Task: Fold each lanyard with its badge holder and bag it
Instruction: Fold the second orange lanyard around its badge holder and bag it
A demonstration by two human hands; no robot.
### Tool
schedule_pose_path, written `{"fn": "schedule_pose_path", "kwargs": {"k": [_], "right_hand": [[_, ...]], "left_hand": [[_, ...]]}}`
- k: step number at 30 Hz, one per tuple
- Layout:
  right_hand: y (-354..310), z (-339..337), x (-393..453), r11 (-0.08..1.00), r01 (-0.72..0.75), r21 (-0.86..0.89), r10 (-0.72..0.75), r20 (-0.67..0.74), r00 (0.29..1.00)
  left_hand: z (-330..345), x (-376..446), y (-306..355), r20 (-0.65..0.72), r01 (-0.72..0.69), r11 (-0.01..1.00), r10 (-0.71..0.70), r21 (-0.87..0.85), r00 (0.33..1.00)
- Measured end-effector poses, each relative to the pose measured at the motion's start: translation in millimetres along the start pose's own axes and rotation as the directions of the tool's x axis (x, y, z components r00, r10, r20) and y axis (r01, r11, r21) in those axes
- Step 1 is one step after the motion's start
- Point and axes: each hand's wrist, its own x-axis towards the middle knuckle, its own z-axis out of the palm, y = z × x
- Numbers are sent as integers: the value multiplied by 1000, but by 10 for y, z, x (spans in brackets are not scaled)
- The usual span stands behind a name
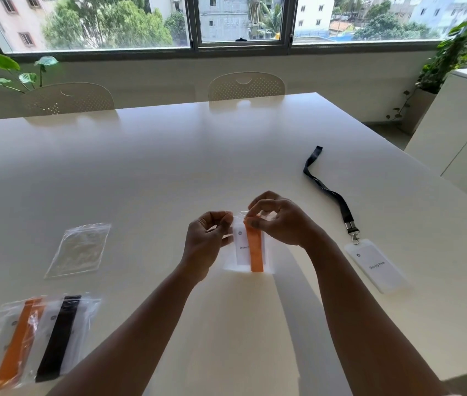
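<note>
Above the white table (169, 167) I hold a clear bag (233, 264) upright; inside it are a white badge holder (240, 247) and a folded orange lanyard (256, 252). My left hand (205, 244) pinches the bag's top left corner. My right hand (279, 221) pinches the top edge over the orange lanyard. A dark blue lanyard (329, 190) lies stretched out at the right, clipped to a white badge holder (376, 267). An empty clear bag (79, 250) lies flat at the left.
At the near left corner lie two filled bags, one with an orange lanyard (16, 341), one with a black lanyard (59, 335). Two chairs (246, 87) stand at the far edge. A white cabinet (461, 132) and a potted plant (446, 61) are at the right.
</note>
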Motion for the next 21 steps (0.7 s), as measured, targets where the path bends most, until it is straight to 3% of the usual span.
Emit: {"fn": "schedule_pose_path", "kwargs": {"k": [6,11,16,21], "right_hand": [[29,-30,-10,998,-66,21,64,93,994],[68,-59,-53,973,-133,190,140,-24,990],[150,-96,-89,966,-163,202,188,-115,975],[159,-101,-104,964,-131,231,181,-211,961]], "left_hand": [[19,-5,2,-4,5,1000,-5,4,1000],[21,20,24,-1,5,1000,-5,10,1000],[1,44,23,-31,4,999,-2,52,1000],[-23,54,12,-68,-29,977,45,212,997]]}}
